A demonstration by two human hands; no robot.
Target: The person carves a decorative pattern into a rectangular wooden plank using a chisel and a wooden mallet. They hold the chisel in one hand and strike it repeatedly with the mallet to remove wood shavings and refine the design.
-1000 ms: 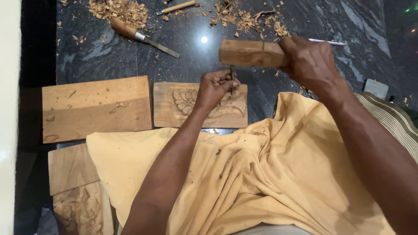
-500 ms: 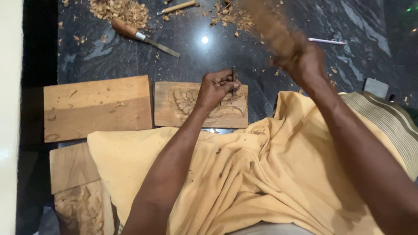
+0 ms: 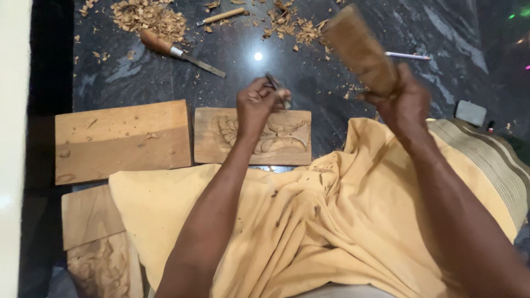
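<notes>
The left hand (image 3: 256, 105) pinches a thin, stiff chisel (image 3: 276, 88) on the carved board (image 3: 287, 138). The right hand (image 3: 403, 102) grips a heavy wooden mallet (image 3: 359, 47) low down.

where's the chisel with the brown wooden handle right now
In the head view, the wooden-handled chisel lies on the dark stone floor at upper left, just below the pile of wood shavings and above the plain board.

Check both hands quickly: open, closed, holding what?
Left hand: closed on a small chisel set on the carved wooden panel.
Right hand: closed on a wooden mallet, raised.
</notes>
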